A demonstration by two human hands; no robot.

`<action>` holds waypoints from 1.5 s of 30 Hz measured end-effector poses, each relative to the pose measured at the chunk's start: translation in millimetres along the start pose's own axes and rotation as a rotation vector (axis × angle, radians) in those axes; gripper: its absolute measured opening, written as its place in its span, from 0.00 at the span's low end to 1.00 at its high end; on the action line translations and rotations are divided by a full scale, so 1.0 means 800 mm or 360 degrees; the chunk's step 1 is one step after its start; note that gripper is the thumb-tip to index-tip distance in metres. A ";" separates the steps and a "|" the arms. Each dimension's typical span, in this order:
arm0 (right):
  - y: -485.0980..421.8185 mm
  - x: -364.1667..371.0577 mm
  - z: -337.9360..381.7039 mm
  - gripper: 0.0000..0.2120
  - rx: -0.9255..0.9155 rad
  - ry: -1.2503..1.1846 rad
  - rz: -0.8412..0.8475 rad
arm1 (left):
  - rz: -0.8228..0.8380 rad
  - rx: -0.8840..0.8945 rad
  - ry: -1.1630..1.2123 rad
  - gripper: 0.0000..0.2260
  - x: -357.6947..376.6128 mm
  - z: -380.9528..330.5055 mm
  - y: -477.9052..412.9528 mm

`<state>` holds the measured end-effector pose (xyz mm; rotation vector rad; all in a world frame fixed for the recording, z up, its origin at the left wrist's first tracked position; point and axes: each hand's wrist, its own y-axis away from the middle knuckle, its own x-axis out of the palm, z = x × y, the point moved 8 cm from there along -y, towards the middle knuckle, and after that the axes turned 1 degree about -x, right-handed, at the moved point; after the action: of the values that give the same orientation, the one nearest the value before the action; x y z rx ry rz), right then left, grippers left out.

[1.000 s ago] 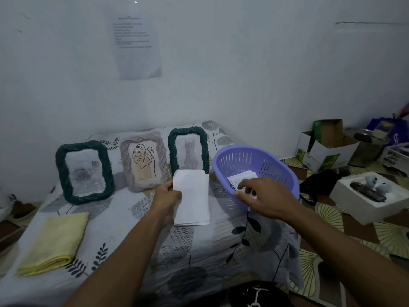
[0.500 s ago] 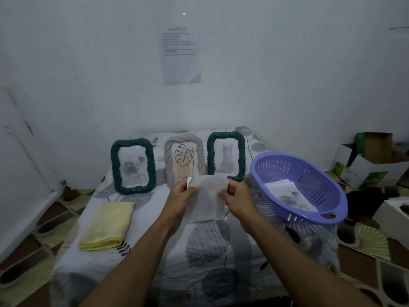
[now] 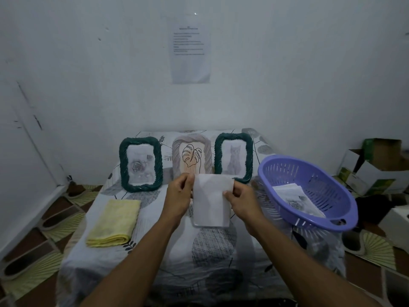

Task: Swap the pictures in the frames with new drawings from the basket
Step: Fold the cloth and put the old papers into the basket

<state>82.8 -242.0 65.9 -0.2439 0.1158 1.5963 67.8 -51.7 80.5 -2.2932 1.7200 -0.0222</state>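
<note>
**Two hands on one sheet, three frames untouched**

Both hands hold a white sheet [image 3: 211,201] just in front of the middle frame: the left hand [image 3: 178,196] pinches its upper left edge, the right hand [image 3: 240,199] its right edge. What the sheet's far face shows cannot be told. Left of the sheet a folded yellow cloth [image 3: 114,222] lies on the patterned worktop [image 3: 212,258]. Right of the sheet sits the purple basket [image 3: 318,220], holding a small stack of drawings [image 3: 297,200] — a rose shows on top.

Beyond the sheet stand the rose frame [image 3: 141,163], the leaf frame [image 3: 192,155] and the cat frame [image 3: 234,156], each holding a picture — so no swap looks finished, and all three seemingly remain.
</note>
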 end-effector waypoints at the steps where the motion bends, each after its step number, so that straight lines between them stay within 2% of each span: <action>1: -0.001 -0.003 0.000 0.13 0.0008 -0.0036 -0.0037 | -0.0044 0.0056 -0.0076 0.10 -0.002 -0.001 0.002; 4: -0.003 -0.009 0.003 0.11 -0.0021 -0.0022 -0.0156 | -0.0257 0.0266 -0.0280 0.06 -0.014 -0.008 0.015; 5: -0.002 -0.008 0.005 0.10 -0.0048 -0.0007 -0.0161 | -0.0229 0.0334 -0.0333 0.05 -0.010 -0.009 0.019; 7: 0.000 0.001 0.007 0.08 -0.0101 -0.0022 -0.0062 | 0.0004 0.0364 -0.0368 0.04 0.011 -0.007 0.027; 9: 0.007 0.017 0.010 0.06 -0.0122 -0.0186 0.0165 | 0.0245 0.0249 -0.0246 0.07 0.030 0.000 0.035; 11: 0.015 0.032 0.012 0.13 -0.0048 -0.0427 0.0404 | 0.0382 0.0122 -0.0008 0.09 0.042 0.005 0.040; 14: 0.015 0.039 0.008 0.27 0.0026 -0.0503 0.0532 | 0.0318 0.0090 -0.0006 0.12 0.038 0.009 0.038; 16: 0.010 0.034 0.002 0.26 0.0056 -0.0475 0.0483 | 0.0246 0.0096 -0.0116 0.12 0.032 0.011 0.032; 20: -0.005 0.010 -0.005 0.08 -0.0031 -0.0228 0.0149 | 0.0118 -0.0011 -0.0077 0.12 0.016 0.017 0.023; 21: -0.008 0.004 -0.008 0.07 -0.0044 -0.0185 0.0058 | 0.0107 -0.0034 -0.0008 0.11 0.013 0.019 0.022; 24: -0.012 0.003 -0.006 0.12 -0.0067 -0.0185 0.0014 | 0.0140 -0.0047 0.0192 0.12 0.010 0.015 0.021; 27: -0.007 0.015 0.010 0.10 -0.0151 -0.0289 0.0126 | 0.0207 -0.0025 0.0302 0.10 0.013 0.009 0.017; 30: 0.004 0.020 0.005 0.09 -0.0145 -0.0311 0.0064 | 0.0208 -0.0054 0.0339 0.11 0.015 0.020 0.022; 35: 0.016 0.028 -0.023 0.14 -0.0068 -0.0251 0.0038 | 0.0292 -0.0106 0.0334 0.12 0.029 0.042 0.037; 40: 0.017 0.025 -0.016 0.10 -0.0119 -0.0249 -0.0086 | 0.0238 -0.0072 0.0361 0.10 0.042 0.036 0.032; 45: 0.021 0.021 -0.038 0.10 -0.0081 -0.0104 -0.0148 | 0.0216 -0.0080 0.0383 0.12 0.051 0.048 0.047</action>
<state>68.6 -233.1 31.1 -0.2334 0.0132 1.5144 50.9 -91.6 28.8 -2.2815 2.0123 -0.2400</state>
